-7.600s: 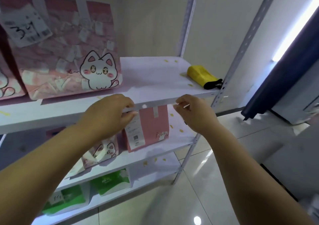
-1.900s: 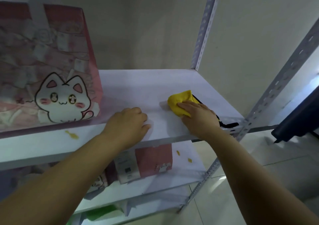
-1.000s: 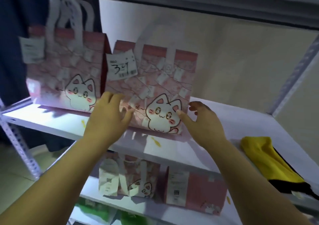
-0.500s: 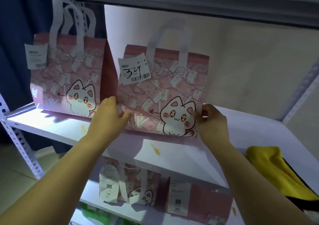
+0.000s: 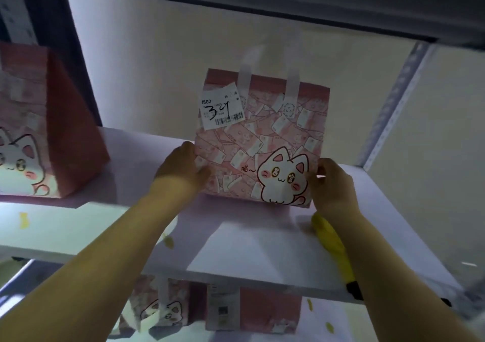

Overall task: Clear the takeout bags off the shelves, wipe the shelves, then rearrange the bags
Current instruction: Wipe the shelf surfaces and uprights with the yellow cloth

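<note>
Head view: the pink cat bag (image 5: 262, 142), labelled 34, stands upright toward the back of the middle shelf (image 5: 236, 249), well apart from a 2nd cat bag (image 5: 52, 131) at the left. The left hand (image 5: 181, 168) has its grip closed on the bag's lower left edge. The right hand (image 5: 333, 184) pinches the lower right edge beside the cat print. Whether the base rests on the board or is just lifted I cannot tell.

The yellow cloth (image 5: 328, 236) lies put down on the shelf at the right, so wiping looks paused. The board around the bag looks clean, yet yellow flecks (image 5: 23, 219) remain near the front left. On the lower shelf 2 more bags (image 5: 252, 307) stand among further flecks. My judgement: roughly midway, with this shelf partly wiped, the lower shelf not yet cleared, and the final arranging to come.

Hidden or unclear:
- The fingers behind the bag.
- Most of the cloth, which is under the right forearm.
- The left bag, cut off by the frame.
- The tops of the lower bags.
- The label's small print.
</note>
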The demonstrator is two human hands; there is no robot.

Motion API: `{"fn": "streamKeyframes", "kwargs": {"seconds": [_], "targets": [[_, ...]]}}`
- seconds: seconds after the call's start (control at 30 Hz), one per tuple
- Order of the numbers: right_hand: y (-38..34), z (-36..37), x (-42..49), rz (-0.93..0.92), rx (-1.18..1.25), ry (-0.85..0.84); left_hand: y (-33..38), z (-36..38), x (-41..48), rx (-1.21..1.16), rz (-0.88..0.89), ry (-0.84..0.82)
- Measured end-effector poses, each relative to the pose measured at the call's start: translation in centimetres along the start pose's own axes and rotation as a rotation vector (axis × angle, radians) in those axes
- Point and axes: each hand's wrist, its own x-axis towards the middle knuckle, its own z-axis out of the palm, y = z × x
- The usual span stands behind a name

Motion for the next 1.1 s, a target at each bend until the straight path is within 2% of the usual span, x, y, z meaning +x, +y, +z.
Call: {"fn": "streamKeyframes", "kwargs": {"seconds": [0.23, 0.43, 0.6, 0.7, 0.87, 1.0, 1.1], "targets": [[1.9, -1.4, 0.9, -0.004, -0.073, -0.015, 0.9, 2.1, 0.4, 0.039, 0.015, -0.028], [2.4, -3.1, 0.2, 0.053, -0.050, -0.041, 0.4, 1.4, -0.6, 0.067, 0.027, 0.043], [3.9, -5.2, -2.6, 0.098, -0.073, 0.042, 0.7, 1.2, -3.3, 0.065, 0.195, 0.160], [5.1, -5.9, -4.9, 0.074, -0.205, -0.033, 1.5, 1.5, -4.8, 0.054, 0.272, 0.105], [6.8, -5.6, -7.5, 0.084, -0.423, -0.350, 2.8, 2.7, -6.8, 0.028, 0.378, 0.009], [6.9, -5.3, -7.8, 0.074, -0.546, -0.358, 3.0, 3.5, -7.8, 0.052, 0.385, -0.039], [6.2, -5.2, -8.1, 0.064, -0.519, -0.308, 2.7, 3.1, -8.7, 0.051, 0.383, -0.034]]}}
